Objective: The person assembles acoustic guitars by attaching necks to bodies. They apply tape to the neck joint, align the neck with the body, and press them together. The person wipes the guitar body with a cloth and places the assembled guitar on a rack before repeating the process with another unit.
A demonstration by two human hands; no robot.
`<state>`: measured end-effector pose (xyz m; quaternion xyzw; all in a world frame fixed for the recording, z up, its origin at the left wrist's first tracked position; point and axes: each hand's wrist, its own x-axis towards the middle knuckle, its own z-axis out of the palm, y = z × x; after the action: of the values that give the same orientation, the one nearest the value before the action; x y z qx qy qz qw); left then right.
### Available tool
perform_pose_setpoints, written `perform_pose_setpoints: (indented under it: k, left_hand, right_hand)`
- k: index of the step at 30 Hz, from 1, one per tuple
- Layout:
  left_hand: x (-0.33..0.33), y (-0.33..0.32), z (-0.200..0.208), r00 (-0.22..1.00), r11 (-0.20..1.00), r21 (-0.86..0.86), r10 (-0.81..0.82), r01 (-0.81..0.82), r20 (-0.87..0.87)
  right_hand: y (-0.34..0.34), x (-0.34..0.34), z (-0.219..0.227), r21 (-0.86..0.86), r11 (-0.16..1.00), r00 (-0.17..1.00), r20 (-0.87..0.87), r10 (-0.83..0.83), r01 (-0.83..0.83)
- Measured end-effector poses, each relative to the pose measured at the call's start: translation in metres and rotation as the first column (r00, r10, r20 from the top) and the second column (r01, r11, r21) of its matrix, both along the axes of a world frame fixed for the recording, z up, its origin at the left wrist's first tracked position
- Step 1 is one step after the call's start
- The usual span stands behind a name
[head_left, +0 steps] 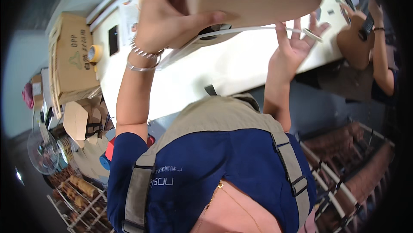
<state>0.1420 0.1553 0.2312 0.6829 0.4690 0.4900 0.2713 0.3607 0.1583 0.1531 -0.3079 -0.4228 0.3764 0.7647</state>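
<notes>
My left hand (pixel 167 20) grips a large smooth beige piece (pixel 258 1) with rounded corners, at the top of the view; its kind cannot be told. My thumb presses on its lower edge, and the other fingers are partly hidden behind it. A thin white strip (pixel 249 29) runs along under that edge to a small white oval end (pixel 312 35) at the right. Beside that end, my right hand (pixel 294 46) is turned palm up with its fingers spread. The strip crosses at those fingers, which are not closed round it. Something dark shows beneath my left thumb.
Under my hands is a white table (pixel 206 69) with a black phone (pixel 113 40) and a yellow tape roll (pixel 95 53). A cardboard box (pixel 73 56) stands left. At right, another person's hand (pixel 375 11) is near a brown rounded piece (pixel 353 41). Racks (pixel 344 181) stand behind.
</notes>
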Motion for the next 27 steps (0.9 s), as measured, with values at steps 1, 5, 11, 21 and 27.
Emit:
perform_pose_setpoints:
  k: [1,5,11,21,27]
  left_hand:
    - [-0.019,-0.013,0.021,0.999,0.998,0.047,0.033,-0.033,-0.006]
    - [-0.069,-0.063,0.037,0.977,0.957,0.266,0.057,-0.112,0.208]
    - [-0.075,-0.098,0.023,0.845,0.432,0.744,0.415,-0.510,0.339]
    - [-0.090,-0.161,0.000,0.228,0.471,0.876,0.869,-0.106,-0.440]
    - [-0.103,-0.155,0.007,0.228,0.333,0.942,0.915,0.040,-0.333]
  right_hand:
    - [-0.007,-0.015,0.029,0.049,0.997,0.997,-0.053,0.059,-0.056]
    - [-0.028,-0.056,0.064,0.117,0.912,0.917,-0.016,0.398,-0.394]
    - [-0.037,-0.102,0.052,0.152,0.743,0.758,0.106,0.644,-0.652]
    - [-0.043,-0.129,0.058,0.224,0.649,0.687,0.223,0.692,-0.727]
    - [-0.045,-0.126,0.063,0.179,0.656,0.680,0.242,0.692,-0.733]
